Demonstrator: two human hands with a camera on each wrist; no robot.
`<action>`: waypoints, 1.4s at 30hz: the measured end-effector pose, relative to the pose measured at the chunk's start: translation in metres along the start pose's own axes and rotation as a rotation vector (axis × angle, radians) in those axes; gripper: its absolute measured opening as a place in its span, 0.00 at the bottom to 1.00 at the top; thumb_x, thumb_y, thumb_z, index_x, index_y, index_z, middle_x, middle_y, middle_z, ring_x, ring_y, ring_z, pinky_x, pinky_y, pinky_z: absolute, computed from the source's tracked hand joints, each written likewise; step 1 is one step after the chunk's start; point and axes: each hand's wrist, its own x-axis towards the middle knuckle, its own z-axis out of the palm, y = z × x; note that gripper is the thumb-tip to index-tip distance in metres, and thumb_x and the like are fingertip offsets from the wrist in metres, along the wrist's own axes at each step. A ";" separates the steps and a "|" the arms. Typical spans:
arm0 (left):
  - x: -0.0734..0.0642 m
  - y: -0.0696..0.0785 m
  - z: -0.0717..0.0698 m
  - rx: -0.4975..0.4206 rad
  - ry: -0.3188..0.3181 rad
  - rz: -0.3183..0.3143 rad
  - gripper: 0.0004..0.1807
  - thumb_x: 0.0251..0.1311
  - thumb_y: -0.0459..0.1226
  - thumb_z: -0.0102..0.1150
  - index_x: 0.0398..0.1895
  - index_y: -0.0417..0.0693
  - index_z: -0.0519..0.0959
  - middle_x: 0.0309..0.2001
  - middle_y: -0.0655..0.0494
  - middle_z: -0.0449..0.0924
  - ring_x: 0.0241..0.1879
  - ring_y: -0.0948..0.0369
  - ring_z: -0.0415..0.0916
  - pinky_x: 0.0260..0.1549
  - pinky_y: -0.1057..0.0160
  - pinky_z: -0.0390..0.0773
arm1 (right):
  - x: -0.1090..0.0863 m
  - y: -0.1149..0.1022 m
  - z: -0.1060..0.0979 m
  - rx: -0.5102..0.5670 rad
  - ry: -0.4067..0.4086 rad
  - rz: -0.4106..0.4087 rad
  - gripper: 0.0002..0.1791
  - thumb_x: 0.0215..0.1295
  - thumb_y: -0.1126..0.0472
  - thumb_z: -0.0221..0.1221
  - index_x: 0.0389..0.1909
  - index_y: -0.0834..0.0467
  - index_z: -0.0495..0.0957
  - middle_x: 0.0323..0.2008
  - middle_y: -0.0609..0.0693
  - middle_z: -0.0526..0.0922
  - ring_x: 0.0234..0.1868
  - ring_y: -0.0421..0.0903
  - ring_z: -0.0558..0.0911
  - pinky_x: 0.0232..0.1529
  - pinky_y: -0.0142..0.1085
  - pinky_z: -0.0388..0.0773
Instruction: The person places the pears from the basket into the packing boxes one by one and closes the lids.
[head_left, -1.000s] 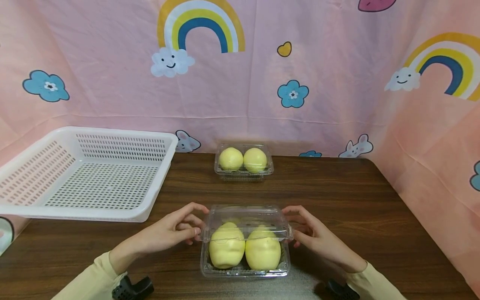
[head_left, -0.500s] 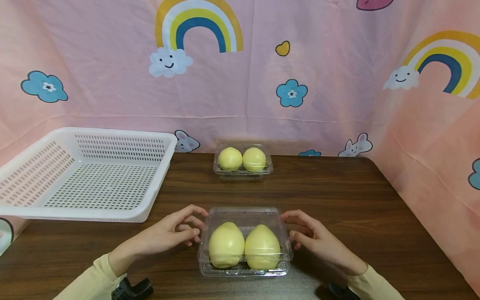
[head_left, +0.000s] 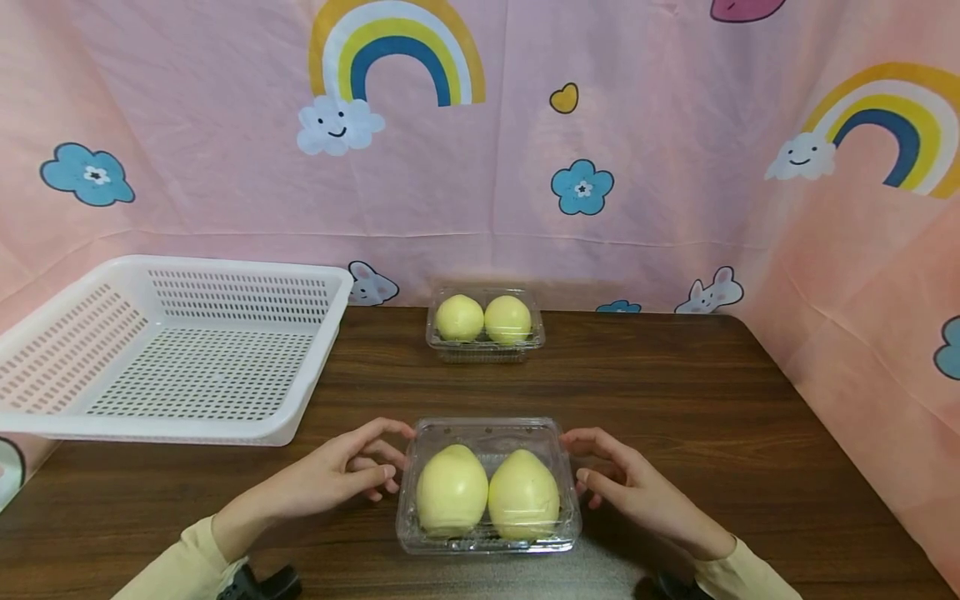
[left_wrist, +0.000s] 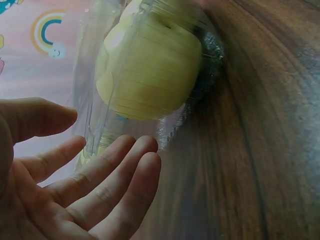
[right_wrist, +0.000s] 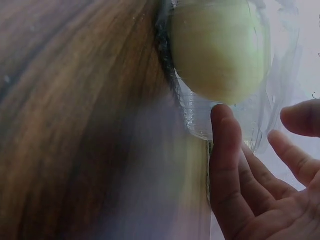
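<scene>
A clear plastic clamshell box (head_left: 487, 547) sits on the table before me with its lid lowered. Inside, side by side, lie two pale yellow pears (head_left: 452, 492). My left hand (head_left: 333, 475) is at the box's left side, fingers spread and loosely bent, the index fingertip by the far left corner. On the opposite side, my right hand (head_left: 641, 487) is posed much the same, its index fingertip by the far right corner. In the left wrist view, the fingertips (left_wrist: 146, 144) are beside the box wall; contact is hard to tell. Neither hand grips the box.
A second clear box (head_left: 486, 354) with two yellow pears stands at the table's back edge. To the left is a large white plastic basket (head_left: 315, 379). Pink printed cloth (head_left: 660, 125) hangs behind and along the right of the brown wooden table (head_left: 675, 375).
The lid of the near box has swung down toward me from a raised tilt and now lies over the pears. Both hands have stayed at the box's sides, shifting only slightly.
</scene>
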 end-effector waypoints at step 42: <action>-0.007 0.001 0.035 0.017 0.009 0.066 0.44 0.67 0.34 0.57 0.75 0.35 0.38 0.34 0.55 0.83 0.32 0.60 0.80 0.32 0.61 0.81 | -0.009 -0.009 0.009 0.036 -0.139 -0.051 0.37 0.71 0.69 0.51 0.75 0.65 0.43 0.31 0.53 0.78 0.32 0.45 0.80 0.32 0.42 0.81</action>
